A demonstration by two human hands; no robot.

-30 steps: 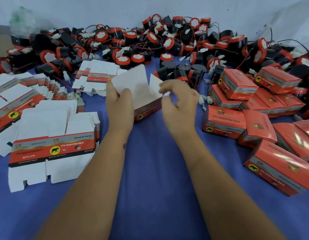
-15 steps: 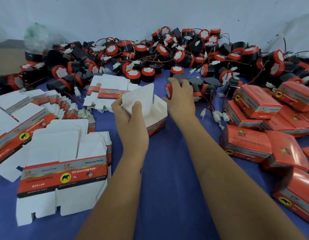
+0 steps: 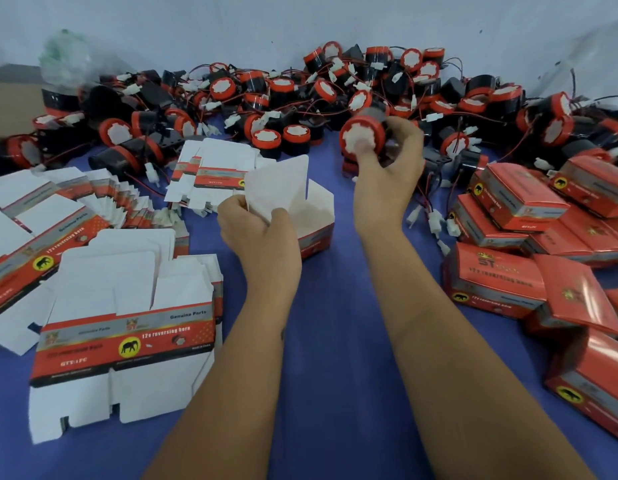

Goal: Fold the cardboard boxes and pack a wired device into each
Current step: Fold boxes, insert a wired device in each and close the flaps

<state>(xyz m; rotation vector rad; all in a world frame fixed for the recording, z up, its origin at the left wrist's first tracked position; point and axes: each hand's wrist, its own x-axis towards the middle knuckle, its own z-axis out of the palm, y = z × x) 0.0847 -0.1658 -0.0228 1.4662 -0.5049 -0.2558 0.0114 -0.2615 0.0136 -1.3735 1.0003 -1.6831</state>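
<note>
Two hands busy: left hand (image 3: pixel 262 233) pinches white flap of open cardboard box (image 3: pixel 314 220), base hidden behind it; right hand (image 3: pixel 390 164) grips round red-black horn (image 3: pixel 364 138), wires obscured, above box.

Left hand (image 3: pixel 262 233) pinching open box (image 3: pixel 314 216) flap, right hand (image 3: pixel 390 174) gripping horn (image 3: pixel 363 136) above blue cloth (image 3: pixel 335 341)

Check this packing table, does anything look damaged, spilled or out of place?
Nothing looks damaged. The flat box blanks lie fanned out rather than stacked, and the finished boxes sit in a loose, tilted heap, not squared up.
</note>
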